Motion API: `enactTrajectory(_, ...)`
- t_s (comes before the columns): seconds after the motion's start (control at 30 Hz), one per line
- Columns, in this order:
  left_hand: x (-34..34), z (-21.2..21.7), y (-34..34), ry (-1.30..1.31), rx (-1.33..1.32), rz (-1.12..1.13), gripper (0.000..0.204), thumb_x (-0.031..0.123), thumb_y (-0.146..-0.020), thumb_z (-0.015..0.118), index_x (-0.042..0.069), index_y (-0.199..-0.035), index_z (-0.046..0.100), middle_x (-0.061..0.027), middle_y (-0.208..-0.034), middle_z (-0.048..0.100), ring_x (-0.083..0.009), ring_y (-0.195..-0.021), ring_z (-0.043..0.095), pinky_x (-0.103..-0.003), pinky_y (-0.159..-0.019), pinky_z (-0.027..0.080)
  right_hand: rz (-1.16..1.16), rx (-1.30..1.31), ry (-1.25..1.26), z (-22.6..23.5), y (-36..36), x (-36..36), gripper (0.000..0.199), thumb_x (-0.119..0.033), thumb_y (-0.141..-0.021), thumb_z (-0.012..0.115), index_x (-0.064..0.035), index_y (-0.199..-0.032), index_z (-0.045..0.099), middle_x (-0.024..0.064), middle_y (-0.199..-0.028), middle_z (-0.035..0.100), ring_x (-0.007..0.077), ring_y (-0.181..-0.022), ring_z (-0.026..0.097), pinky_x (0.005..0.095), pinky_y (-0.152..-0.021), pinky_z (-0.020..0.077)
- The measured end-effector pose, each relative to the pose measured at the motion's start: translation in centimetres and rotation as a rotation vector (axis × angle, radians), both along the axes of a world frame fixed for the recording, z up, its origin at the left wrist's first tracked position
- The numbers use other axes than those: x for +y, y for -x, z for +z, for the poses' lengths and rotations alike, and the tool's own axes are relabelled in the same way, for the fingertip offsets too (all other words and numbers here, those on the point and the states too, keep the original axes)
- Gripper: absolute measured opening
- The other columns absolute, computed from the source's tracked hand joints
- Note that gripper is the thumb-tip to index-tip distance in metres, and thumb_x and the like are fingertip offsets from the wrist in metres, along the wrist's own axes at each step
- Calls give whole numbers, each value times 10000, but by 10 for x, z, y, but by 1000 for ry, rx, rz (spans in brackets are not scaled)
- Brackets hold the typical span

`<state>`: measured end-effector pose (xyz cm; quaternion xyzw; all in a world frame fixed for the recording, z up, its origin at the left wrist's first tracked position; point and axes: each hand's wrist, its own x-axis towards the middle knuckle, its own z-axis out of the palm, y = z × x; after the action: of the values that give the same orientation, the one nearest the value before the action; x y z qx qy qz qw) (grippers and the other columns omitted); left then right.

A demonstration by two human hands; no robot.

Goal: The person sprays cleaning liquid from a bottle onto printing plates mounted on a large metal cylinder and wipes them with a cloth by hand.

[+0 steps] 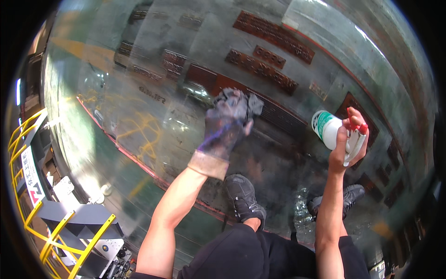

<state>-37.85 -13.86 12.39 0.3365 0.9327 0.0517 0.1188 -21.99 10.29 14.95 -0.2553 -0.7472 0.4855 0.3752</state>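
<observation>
Left hand (226,128) in dark work glove with tan cuff, closed on crumpled grey rag (246,103), pressing it flat onto large curved metal surface (153,83). Right hand (346,144) bare, raised, gripping white spray bottle (327,128) with red-and-white trigger, well apart from rag. Rusty embossed panels (274,32) beyond rag. Black shoes (242,197) planted on metal below hands. Yellow railing (69,232) at lower left.

Two hands (227,128), one spray bottle (327,130), one rag (241,100), two shoes (242,197)
</observation>
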Motion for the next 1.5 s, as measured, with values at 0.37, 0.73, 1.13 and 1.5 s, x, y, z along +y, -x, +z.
enactTrajectory(0.37,-61,-17,89,-548,225,210,331,94,-795,761,54,-1122,733,-177,-1186,723,-346,-1173,667,-434,-1073,522,-41,0,-14,-2,-4,5,314,-12,-896,617,18,-1208,614,218,-1304,643,197,-1047,628,359,-988,497)
enactTrajectory(0.73,-76,-26,21,-84,17,337,493,238,-731,862,84,-1185,746,-144,-1243,704,-310,-1163,666,-398,-1031,553,-62,-61,3,1,6,0,339,11,-901,591,53,-1236,617,229,-1315,643,247,-1173,625,331,-972,495)
enactTrajectory(1.13,-64,-32,79,-320,336,315,272,109,-831,713,49,-1096,718,-171,-1105,736,-337,-1025,707,-441,-888,588,-71,-36,17,-1,6,3,347,11,-897,590,59,-1240,612,240,-1330,634,256,-1127,642,374,-977,507)
enactTrajectory(1.5,-46,-17,-65,-481,-279,69,505,151,-689,747,112,-1192,718,-135,-1257,702,-356,-1095,683,-464,-974,544,-33,-59,-61,-1,9,-6,338,-2,-915,601,51,-1248,625,224,-1342,643,213,-1055,642,345,-954,510)
